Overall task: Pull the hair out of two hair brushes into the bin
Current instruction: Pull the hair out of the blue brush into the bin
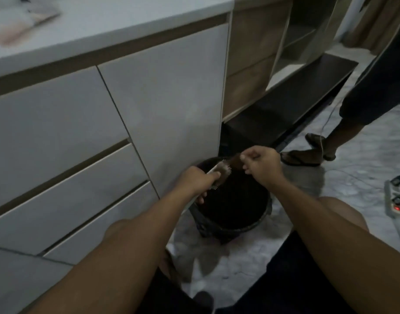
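Note:
A hair brush [220,170] with pale bristles is gripped in my left hand [195,181], held over the far left rim of a dark round bin [259,219] on the floor. My right hand [261,164] is just right of the brush head, fingers pinched on a tuft of brown hair [235,161] that stretches from the bristles. Both hands hover above the bin's dark opening. Only one brush is visible.
White cabinet drawers [81,155] stand close on the left, the bin against their corner. Another person's legs and sandalled feet [312,152] stand at the right. A power strip with a red light [394,205] and its cord lie on the marble floor at the far right.

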`<state>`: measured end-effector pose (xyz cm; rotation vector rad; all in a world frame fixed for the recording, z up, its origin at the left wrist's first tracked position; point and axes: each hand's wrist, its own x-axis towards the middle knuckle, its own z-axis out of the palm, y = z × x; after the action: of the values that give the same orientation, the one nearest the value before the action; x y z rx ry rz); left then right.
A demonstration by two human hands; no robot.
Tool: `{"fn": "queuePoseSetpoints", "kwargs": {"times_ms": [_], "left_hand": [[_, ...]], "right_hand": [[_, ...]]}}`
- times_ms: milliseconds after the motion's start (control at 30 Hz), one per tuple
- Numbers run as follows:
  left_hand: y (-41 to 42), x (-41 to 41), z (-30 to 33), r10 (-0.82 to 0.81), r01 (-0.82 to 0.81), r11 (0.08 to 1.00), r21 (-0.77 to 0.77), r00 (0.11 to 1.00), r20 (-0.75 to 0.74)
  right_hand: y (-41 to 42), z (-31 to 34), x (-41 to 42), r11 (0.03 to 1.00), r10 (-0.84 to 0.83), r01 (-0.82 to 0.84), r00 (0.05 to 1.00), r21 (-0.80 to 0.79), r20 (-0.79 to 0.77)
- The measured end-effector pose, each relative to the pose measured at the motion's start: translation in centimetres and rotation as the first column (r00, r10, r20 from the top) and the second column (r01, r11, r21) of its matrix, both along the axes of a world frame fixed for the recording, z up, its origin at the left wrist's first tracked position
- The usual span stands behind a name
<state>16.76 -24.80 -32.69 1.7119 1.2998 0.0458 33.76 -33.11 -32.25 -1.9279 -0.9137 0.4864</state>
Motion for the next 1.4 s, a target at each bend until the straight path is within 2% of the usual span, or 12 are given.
{"fn": "queuePoseSetpoints", "kwargs": {"times_ms": [200, 300, 400, 467, 533, 667, 800, 933, 1067, 1167, 1267, 1400], "left_hand": [[-1.1, 0.5, -0.9, -0.084, 0.085, 0.996, -0.037, 0.996, 0.013], [-1.3, 0.6, -1.7, -0.093, 0.093, 0.995, -0.043, 0.996, -0.001], [-1.0, 0.3, -2.7, -0.03, 0.028, 0.998, -0.061, 0.999, -0.018], [-0.8, 0.2, -3.4, 0.004, -0.006, 0.997, -0.071, 1.0, -0.025], [-0.8, 0.4, -3.7, 0.017, -0.019, 0.997, -0.076, 1.0, -0.019], [-1.3, 1.4, -3.6, -0.062, 0.061, 0.992, -0.106, 0.998, -0.011], [-2.0, 2.2, -3.6, -0.134, 0.139, 0.968, -0.211, 0.99, 0.037], [-2.3, 2.1, -4.3, -0.089, 0.095, 0.959, -0.268, 0.995, 0.033], [-2.4, 1.9, -4.8, -0.031, 0.045, 0.947, -0.317, 0.998, 0.049], [-2.7, 2.2, -4.5, -0.031, 0.055, 0.937, -0.344, 0.997, 0.074], [-3.0, 2.7, -4.1, -0.001, 0.043, 0.917, -0.396, 0.994, 0.106], [-3.3, 3.1, -3.7, 0.036, 0.026, 0.88, -0.475, 0.992, 0.12]], "right_hand": [[-1.1, -1.6, -0.2, 0.954, 0.234, -0.255, 0.963, -0.161, -0.136], [-1.1, -2.4, 0.1, 0.978, 0.145, -0.153, 0.987, -0.14, -0.067], [-1.2, -2.8, 1.2, 0.995, -0.013, -0.003, 0.988, -0.104, -0.157], [-1.5, -3.0, 1.7, 0.988, -0.033, 0.002, 0.981, -0.157, -0.192], [-1.7, -2.8, 1.7, 0.973, 0.006, -0.069, 0.962, -0.222, -0.273], [-2.2, -2.3, 0.8, 0.935, 0.148, -0.285, 0.854, -0.212, -0.499], [-2.5, -3.3, 0.6, 0.919, 0.217, -0.296, 0.931, -0.259, -0.294], [-2.7, -4.6, 2.0, 0.973, 0.009, -0.069, 0.965, -0.221, -0.263], [-3.3, -5.0, 3.4, 0.965, -0.153, 0.089, 0.955, -0.248, -0.253], [-3.9, -4.7, 2.9, 0.949, -0.05, -0.062, 0.938, -0.308, -0.342], [-4.7, -4.6, 2.3, 0.926, 0.16, -0.291, 0.88, -0.241, -0.447], [-5.1, -4.9, 1.6, 0.898, 0.309, -0.361, 0.924, -0.252, -0.225]]}}
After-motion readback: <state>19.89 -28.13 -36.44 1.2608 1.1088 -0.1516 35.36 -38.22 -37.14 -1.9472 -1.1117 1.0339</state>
